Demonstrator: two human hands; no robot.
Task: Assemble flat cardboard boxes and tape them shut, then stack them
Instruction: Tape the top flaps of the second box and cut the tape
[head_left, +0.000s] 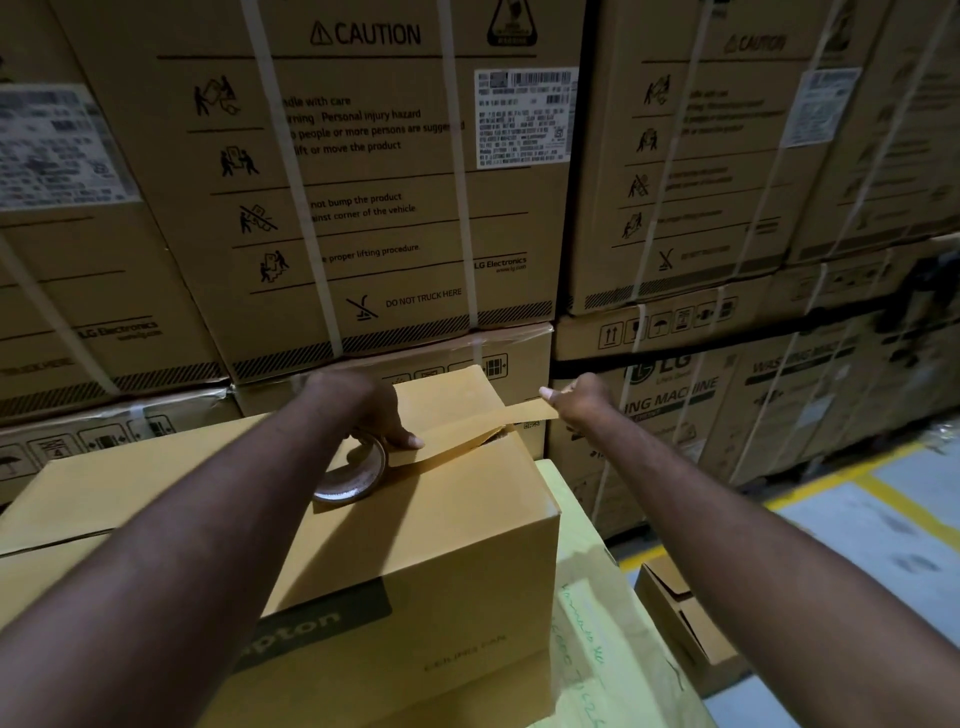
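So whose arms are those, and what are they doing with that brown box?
The camera sits on a person's head, so you see their own two arms reaching forward. There is only this one picture. The left hand holds a roll of tape on top of a cardboard box. The right hand pinches the loose end of the tape strip in its fingers and stretches it out along the box top. Behind stand big stacked boxes with caution signs.
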